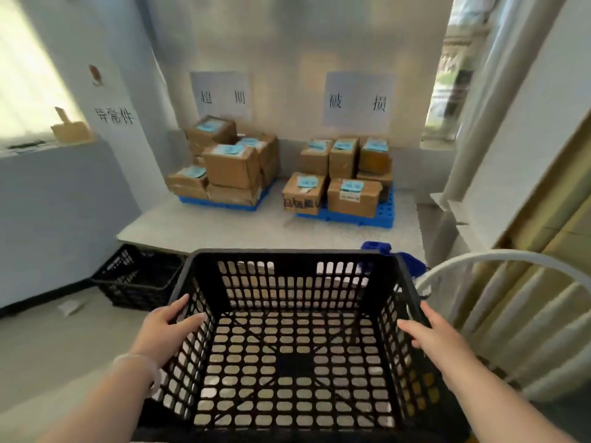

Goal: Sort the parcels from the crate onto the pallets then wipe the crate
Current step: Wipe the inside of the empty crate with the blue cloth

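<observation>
A black perforated plastic crate (287, 260) fills the lower middle of the head view, and nothing lies inside it. My left hand (166, 330) grips its left wall, fingers curled over the rim. My right hand (428, 330) grips the right wall the same way. Beyond the crate, a low platform carries two blue pallets. The left pallet (220, 204) holds several stacked cardboard parcels (230, 167) with blue labels. The right pallet (377, 215) holds several more labelled parcels (351, 193). A blue cloth (412, 263) lies just behind the crate's far right corner.
A second black crate (137, 279) sits on the floor at the left, under the platform's edge. A white chair (511, 314) stands close on the right. Two paper signs (358, 99) hang on the wall above the pallets. A grey counter (48, 203) runs along the left.
</observation>
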`<state>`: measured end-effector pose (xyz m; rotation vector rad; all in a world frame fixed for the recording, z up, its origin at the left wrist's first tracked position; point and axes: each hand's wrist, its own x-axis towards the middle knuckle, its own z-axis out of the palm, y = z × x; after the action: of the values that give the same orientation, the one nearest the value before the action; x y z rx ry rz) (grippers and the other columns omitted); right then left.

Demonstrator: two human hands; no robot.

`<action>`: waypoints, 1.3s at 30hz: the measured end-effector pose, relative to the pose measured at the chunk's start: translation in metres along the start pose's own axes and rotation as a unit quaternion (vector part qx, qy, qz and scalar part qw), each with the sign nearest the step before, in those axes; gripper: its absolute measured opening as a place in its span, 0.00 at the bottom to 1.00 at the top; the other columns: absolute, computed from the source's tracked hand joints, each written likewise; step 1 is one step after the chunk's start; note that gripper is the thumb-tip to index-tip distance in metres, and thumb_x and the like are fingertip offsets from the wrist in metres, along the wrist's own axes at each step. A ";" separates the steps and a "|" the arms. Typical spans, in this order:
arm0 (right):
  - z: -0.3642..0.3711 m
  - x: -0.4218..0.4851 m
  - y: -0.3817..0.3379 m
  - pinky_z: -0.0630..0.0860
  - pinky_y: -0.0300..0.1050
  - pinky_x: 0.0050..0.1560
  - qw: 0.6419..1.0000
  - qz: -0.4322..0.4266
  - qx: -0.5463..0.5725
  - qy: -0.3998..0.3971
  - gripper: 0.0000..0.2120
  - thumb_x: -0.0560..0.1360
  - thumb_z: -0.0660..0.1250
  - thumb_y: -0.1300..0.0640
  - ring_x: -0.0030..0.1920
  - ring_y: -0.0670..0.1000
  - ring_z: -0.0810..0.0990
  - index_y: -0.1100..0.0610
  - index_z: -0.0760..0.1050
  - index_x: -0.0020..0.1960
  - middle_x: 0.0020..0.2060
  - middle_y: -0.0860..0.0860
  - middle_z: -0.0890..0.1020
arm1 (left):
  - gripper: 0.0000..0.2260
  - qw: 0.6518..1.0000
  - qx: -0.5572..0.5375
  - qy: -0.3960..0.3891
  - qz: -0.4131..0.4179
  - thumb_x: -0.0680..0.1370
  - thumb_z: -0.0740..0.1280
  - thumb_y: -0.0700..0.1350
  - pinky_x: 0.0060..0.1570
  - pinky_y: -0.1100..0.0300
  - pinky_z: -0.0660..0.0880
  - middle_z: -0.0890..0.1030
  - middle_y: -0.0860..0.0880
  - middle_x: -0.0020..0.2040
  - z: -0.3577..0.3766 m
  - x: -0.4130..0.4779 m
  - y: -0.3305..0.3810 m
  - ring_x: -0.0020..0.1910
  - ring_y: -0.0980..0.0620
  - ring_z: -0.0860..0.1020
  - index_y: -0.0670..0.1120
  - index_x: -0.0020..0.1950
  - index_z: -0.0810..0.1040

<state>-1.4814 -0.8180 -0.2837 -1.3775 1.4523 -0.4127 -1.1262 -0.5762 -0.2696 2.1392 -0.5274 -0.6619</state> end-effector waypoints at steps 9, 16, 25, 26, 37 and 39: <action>0.060 0.008 -0.104 0.63 0.62 0.72 0.995 -0.086 -0.042 -0.006 0.42 0.73 0.72 0.44 0.73 0.58 0.64 0.43 0.51 0.79 0.76 0.52 0.62 | 0.27 0.998 0.029 0.014 0.059 0.72 0.76 0.55 0.66 0.50 0.68 0.75 0.45 0.68 -0.097 0.076 0.052 0.67 0.45 0.73 0.54 0.70 0.75; 0.077 0.051 -0.169 0.63 0.57 0.72 0.987 -0.140 -0.077 -0.010 0.38 0.74 0.71 0.47 0.74 0.58 0.63 0.46 0.56 0.79 0.77 0.53 0.61 | 0.26 0.995 0.062 -0.009 0.074 0.71 0.76 0.55 0.63 0.52 0.68 0.75 0.44 0.67 -0.115 0.154 0.099 0.66 0.45 0.72 0.53 0.68 0.75; 0.113 0.119 -0.210 0.63 0.54 0.70 0.985 -0.126 -0.115 -0.007 0.26 0.75 0.70 0.48 0.73 0.56 0.66 0.49 0.70 0.72 0.73 0.54 0.68 | 0.35 0.995 0.076 -0.026 0.065 0.69 0.78 0.55 0.69 0.47 0.66 0.71 0.44 0.72 -0.113 0.245 0.109 0.71 0.44 0.68 0.54 0.73 0.70; 0.117 0.126 -0.211 0.64 0.53 0.69 0.985 -0.121 -0.119 -0.004 0.25 0.76 0.70 0.48 0.72 0.56 0.67 0.50 0.71 0.71 0.72 0.54 0.70 | 0.35 0.994 0.079 -0.030 0.065 0.69 0.78 0.55 0.69 0.47 0.66 0.71 0.45 0.72 -0.112 0.255 0.109 0.71 0.44 0.68 0.54 0.73 0.70; 0.181 0.170 -0.247 0.69 0.52 0.66 0.968 -0.040 -0.243 0.047 0.27 0.74 0.66 0.38 0.68 0.58 0.68 0.40 0.66 0.72 0.71 0.56 0.63 | 0.38 0.990 0.081 -0.094 0.072 0.67 0.78 0.58 0.70 0.46 0.66 0.71 0.46 0.73 -0.113 0.379 0.106 0.71 0.44 0.69 0.55 0.74 0.68; 0.193 0.175 -0.255 0.71 0.52 0.66 0.956 -0.026 -0.285 0.066 0.31 0.72 0.65 0.35 0.68 0.58 0.68 0.38 0.62 0.73 0.71 0.55 0.62 | 0.41 0.987 0.083 -0.108 0.088 0.63 0.79 0.62 0.70 0.46 0.66 0.70 0.46 0.73 -0.114 0.400 0.108 0.71 0.44 0.68 0.57 0.73 0.69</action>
<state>-1.1529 -0.9673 -0.2302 -1.8738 1.7288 -0.1145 -0.7611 -0.8003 -0.2331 2.1543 -0.9054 -0.7772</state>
